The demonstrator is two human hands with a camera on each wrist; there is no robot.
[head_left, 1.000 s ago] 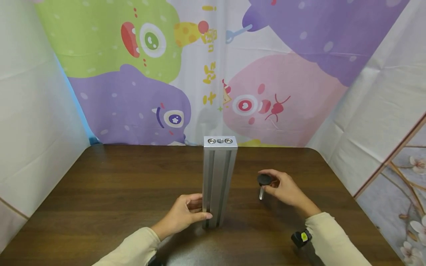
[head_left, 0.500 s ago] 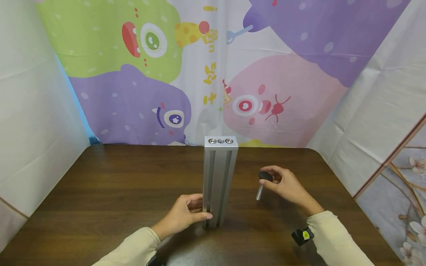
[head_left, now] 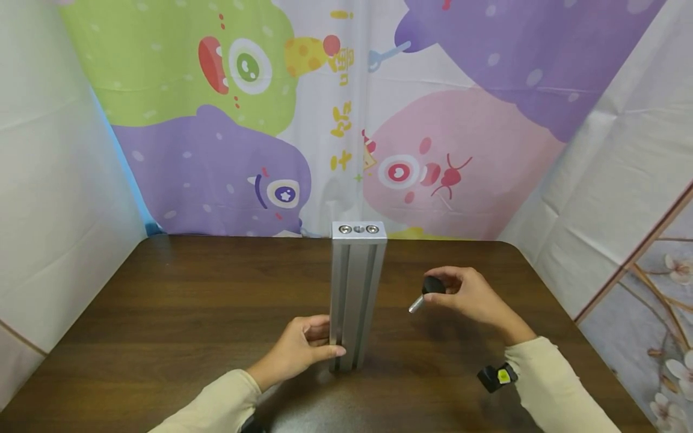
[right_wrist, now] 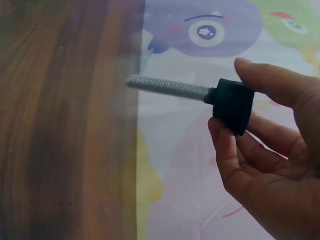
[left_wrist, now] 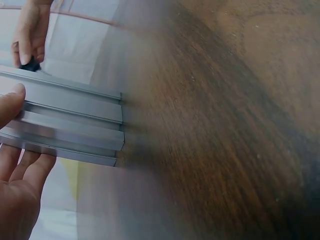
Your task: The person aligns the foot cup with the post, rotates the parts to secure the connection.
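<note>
A silver aluminium extrusion profile (head_left: 354,300) stands upright on the table, with two screws and a hole between them on its top end plate (head_left: 359,230). My left hand (head_left: 298,349) grips it low down from the left, thumb on the near face and fingers behind. In the left wrist view the profile's slots (left_wrist: 75,115) run lengthwise. To the right of the profile, my right hand (head_left: 468,297) pinches the black head of a threaded leveling foot (head_left: 433,285) in the air. The right wrist view shows its bare silver thread (right_wrist: 170,87) pointing away from the fingers.
The brown wood-grain table (head_left: 178,300) spreads around both hands. A printed cartoon curtain (head_left: 216,168) hangs behind its far edge, with white cloth (head_left: 49,180) at the left. A small black device with a yellow label (head_left: 498,377) is at the right wrist.
My right hand has tilted the leveling foot, so its thread swings from pointing down to pointing down-left. That hand has shifted slightly right. The left hand and the profile have stayed put.
</note>
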